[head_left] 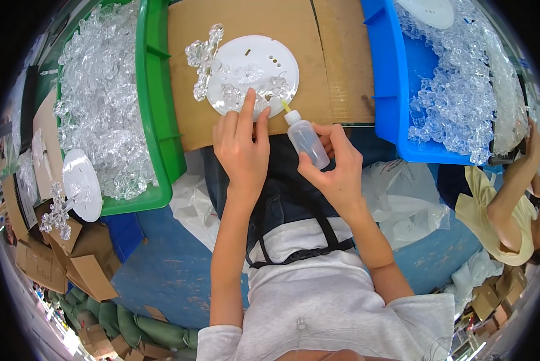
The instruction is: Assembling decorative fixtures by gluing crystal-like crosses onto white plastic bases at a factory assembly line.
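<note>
A round white plastic disc (228, 57) with small holes lies on brown cardboard in front of me. Clear plastic pieces rest on its near half, and a clear branched piece (205, 60) sits at its left edge. My right hand (340, 163) grips a translucent squeeze bottle (308, 144) with a white cap, tilted so that its thin yellow nozzle (285, 106) points at the near right rim of the disc. Over the near rim, my left hand (241, 147) has its index finger stretched out by the clear pieces; whether the fingertip touches them I cannot tell.
Left stands a green bin (156, 102) heaped with clear plastic pieces; a second white disc (82, 183) is beside it. A blue bin (390, 78) with more clear pieces is at the right. Cardboard (336, 72) covers the work surface. Another person's arm (513, 180) shows at far right.
</note>
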The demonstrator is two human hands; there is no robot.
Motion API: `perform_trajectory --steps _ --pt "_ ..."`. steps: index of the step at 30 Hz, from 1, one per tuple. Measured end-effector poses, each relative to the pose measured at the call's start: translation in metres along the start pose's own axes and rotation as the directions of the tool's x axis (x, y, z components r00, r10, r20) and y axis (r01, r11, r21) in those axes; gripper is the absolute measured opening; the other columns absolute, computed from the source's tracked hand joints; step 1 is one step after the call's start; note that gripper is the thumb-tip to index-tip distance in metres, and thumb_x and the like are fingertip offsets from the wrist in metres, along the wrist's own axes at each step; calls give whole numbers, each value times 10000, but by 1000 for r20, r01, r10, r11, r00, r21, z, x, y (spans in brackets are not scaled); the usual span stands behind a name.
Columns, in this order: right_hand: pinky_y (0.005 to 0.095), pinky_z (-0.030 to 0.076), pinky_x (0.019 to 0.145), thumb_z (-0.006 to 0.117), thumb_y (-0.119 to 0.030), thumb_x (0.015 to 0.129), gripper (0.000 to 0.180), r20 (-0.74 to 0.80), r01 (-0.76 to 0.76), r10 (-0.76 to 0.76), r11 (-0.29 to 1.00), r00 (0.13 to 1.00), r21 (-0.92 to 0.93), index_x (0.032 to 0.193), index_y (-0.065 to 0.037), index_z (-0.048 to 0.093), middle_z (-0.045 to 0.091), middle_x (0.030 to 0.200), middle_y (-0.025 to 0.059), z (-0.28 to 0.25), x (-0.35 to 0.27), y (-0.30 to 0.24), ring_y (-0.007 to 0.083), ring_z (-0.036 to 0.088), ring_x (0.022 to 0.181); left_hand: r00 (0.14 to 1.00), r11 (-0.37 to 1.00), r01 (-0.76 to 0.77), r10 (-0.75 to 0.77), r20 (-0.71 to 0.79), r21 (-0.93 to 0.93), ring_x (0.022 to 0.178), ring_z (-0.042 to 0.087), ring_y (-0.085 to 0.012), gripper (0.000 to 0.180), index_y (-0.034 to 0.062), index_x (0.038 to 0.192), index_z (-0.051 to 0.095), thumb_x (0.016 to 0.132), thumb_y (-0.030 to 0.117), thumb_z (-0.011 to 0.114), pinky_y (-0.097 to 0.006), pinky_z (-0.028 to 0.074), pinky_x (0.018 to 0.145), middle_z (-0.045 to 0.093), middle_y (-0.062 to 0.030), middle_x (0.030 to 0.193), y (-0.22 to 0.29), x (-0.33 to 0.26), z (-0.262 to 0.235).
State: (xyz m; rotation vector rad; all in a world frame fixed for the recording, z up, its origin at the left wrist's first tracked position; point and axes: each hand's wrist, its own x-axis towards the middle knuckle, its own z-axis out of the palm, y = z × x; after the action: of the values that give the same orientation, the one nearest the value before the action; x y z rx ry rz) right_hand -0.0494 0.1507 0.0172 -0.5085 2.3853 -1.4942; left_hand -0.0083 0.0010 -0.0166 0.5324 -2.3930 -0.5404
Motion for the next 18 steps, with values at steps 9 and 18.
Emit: perform_trajectory --steps 9,18 --pt "246 450 625 706 -93 674 413 11 16 -16 1000 1000 5 1055 -11 570 600 779 61 1 -3 3 127 544 658 1000 1000 -9 9 -1 -16 555 434 -183 408 68 1167 635 770 80 726 -326 355 541 410 -19 603 -1 -1 1" --pt "242 457 650 709 -95 683 452 59 -27 21 994 998 106 1099 -18 547 596 827 53 3 -10 8 116 572 707 996 996 -87 87 13 19 595 453 -203 419 66 1207 615 794 48 681 -334 359 567 435 -34 631 -8 -4 -4"
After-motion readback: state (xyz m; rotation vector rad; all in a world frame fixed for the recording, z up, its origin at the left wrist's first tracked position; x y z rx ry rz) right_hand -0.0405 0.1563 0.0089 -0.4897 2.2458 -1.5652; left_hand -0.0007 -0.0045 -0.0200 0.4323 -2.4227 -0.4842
